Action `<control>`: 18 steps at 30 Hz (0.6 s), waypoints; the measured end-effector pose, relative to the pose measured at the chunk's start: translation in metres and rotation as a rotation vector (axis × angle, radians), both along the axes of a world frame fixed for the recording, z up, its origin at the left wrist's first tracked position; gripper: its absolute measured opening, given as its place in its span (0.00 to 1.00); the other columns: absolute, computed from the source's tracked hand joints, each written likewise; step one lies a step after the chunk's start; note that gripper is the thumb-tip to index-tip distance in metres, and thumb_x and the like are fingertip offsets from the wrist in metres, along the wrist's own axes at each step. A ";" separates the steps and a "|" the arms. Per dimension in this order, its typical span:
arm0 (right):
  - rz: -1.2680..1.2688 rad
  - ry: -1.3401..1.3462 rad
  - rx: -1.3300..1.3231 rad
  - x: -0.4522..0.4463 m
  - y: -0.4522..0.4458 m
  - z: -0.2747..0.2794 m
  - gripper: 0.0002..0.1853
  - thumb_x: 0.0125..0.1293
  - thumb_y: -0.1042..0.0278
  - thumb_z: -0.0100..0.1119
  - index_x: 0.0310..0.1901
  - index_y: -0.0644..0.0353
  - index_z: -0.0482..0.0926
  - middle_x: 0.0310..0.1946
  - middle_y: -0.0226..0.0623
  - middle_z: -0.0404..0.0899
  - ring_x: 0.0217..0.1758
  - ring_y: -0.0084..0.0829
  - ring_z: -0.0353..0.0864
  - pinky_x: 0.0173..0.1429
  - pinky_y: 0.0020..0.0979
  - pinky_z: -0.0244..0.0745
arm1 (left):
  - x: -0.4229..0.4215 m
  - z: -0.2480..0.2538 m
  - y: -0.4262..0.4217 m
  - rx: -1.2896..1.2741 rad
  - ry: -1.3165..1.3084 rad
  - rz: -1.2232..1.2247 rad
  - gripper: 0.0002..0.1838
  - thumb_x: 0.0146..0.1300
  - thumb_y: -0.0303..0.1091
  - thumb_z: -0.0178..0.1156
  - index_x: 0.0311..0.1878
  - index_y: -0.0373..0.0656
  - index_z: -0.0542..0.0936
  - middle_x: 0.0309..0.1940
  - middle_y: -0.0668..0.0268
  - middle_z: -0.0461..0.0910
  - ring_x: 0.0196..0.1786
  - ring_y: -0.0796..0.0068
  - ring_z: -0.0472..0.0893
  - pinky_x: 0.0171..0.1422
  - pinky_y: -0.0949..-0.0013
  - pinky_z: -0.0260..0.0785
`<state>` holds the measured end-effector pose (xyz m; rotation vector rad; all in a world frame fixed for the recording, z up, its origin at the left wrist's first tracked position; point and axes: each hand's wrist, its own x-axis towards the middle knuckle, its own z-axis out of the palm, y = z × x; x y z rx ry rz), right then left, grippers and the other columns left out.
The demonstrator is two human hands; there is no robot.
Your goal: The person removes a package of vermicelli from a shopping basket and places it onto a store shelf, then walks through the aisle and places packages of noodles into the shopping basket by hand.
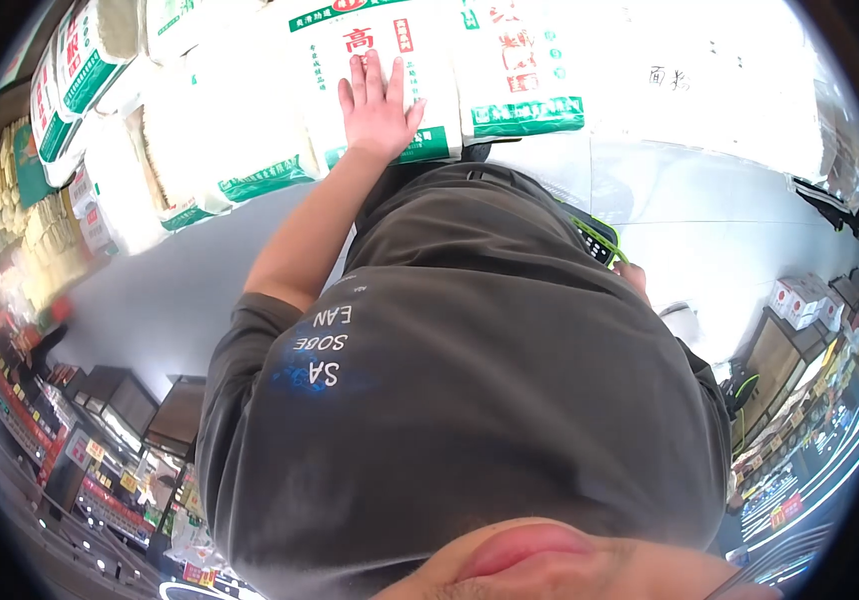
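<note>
My left hand (pixel 378 110) lies palm down on a white bag with green and red print (pixel 328 60), its fingers spread and holding nothing. Another white bag with a green band (pixel 525 117) stands just to the right of it. Beside my right hip, my right hand (pixel 633 278) is mostly hidden by my shirt. Its visible fingers are closed at the edge of a black item with a lime-green rim (pixel 595 243). The rest of that item is behind my body.
More white bags (pixel 250 178) lie at the upper left. A white surface with handwriting (pixel 670 80) spans the upper right. Pale packages (pixel 50 235) are at the far left. Boxes (pixel 805 300) sit on a stand at the right. Shop shelves line both lower sides.
</note>
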<state>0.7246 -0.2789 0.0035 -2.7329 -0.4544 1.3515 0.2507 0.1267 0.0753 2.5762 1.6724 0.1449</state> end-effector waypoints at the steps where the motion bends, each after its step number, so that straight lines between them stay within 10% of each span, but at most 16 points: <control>1: -0.021 -0.035 -0.033 -0.014 0.012 0.014 0.16 0.57 0.55 0.63 0.32 0.63 0.83 0.17 0.33 0.71 0.14 0.29 0.66 0.18 0.34 0.62 | -0.006 -0.001 -0.002 0.006 -0.049 -0.036 0.40 0.69 0.61 0.51 0.78 0.54 0.57 0.80 0.50 0.45 0.82 0.47 0.41 0.79 0.37 0.34; 18: 0.254 -0.289 -0.014 -0.199 0.056 0.059 0.22 0.57 0.50 0.62 0.43 0.60 0.86 0.40 0.49 0.86 0.47 0.48 0.85 0.54 0.43 0.76 | -0.143 0.044 -0.070 -0.280 -0.009 -0.605 0.36 0.56 0.44 0.68 0.69 0.47 0.72 0.79 0.56 0.52 0.80 0.53 0.52 0.81 0.47 0.47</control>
